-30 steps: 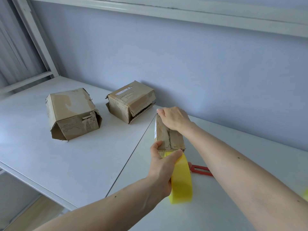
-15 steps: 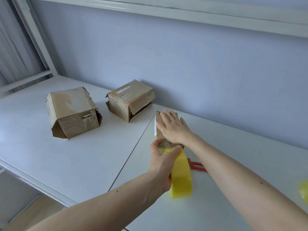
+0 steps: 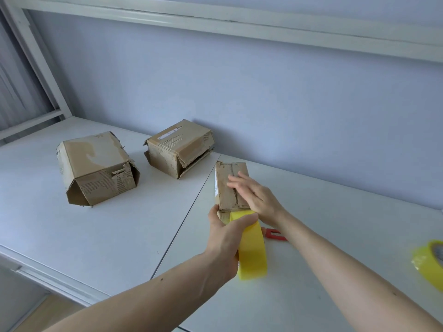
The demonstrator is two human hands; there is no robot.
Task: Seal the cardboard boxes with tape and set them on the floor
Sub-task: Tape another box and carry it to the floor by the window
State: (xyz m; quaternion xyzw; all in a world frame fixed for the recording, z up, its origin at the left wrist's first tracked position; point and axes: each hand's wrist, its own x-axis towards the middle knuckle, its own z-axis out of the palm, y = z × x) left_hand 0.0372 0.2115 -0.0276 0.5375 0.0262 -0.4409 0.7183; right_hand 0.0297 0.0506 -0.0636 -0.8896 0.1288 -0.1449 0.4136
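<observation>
The fingers (image 3: 236, 183) of the right hand (image 3: 257, 197) lie straight and flat on top of the small cardboard box (image 3: 226, 188), pressing along its centre seam, while the left hand (image 3: 226, 238) grips the yellow tape roll (image 3: 251, 250) with thumb and fingers curled round it at the box's near end. This box sits on the tabletop (image 3: 311, 236) just right of the join between the two white surfaces; two larger boxes, a battered one (image 3: 96, 168) at the left with loose flaps and another (image 3: 179, 147) near the wall with its end gaping, wait well apart from it. The cardboard looks worn, light and rather soft, so it will likely dent under a hard squeeze; best held by flat palms on opposite side walls, not by the flaps. The tape is probably thin and clingy, so tension from the roll should keep it smooth. A red tool (image 3: 275, 234) lies just beside the roll, and a second yellow roll (image 3: 429, 262) is at the right edge.
</observation>
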